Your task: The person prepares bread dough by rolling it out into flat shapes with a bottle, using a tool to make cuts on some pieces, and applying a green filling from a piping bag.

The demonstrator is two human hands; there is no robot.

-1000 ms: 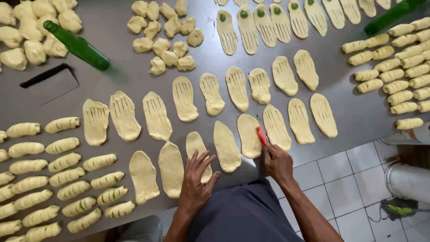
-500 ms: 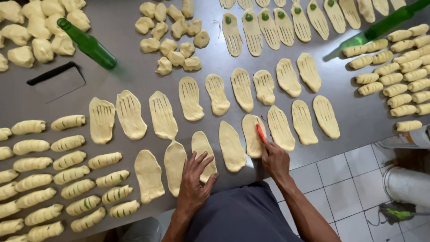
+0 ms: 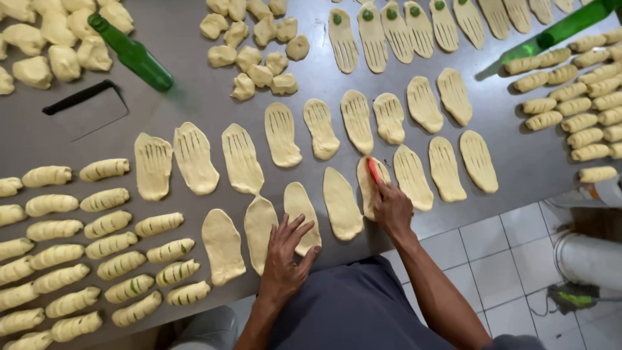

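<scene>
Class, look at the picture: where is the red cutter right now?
The red cutter is in the right hand, lower centre-right, resting on a flattened dough oval near the metal table front edge.

You have pale cream dough ovals (image 3: 241, 157) scored with parallel slits on a grey steel table (image 3: 194, 97), green filling dots (image 3: 367, 14) on the far ones, two green glass bottles (image 3: 133, 53), and a red-orange cutter (image 3: 373, 170).

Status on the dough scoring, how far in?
Done: the slit ovals in the middle row and the rolled pieces at left. In hand: right hand draws a red cutter over one oval; left hand rests flat. Left: four plain ovals nearest the edge.
</scene>
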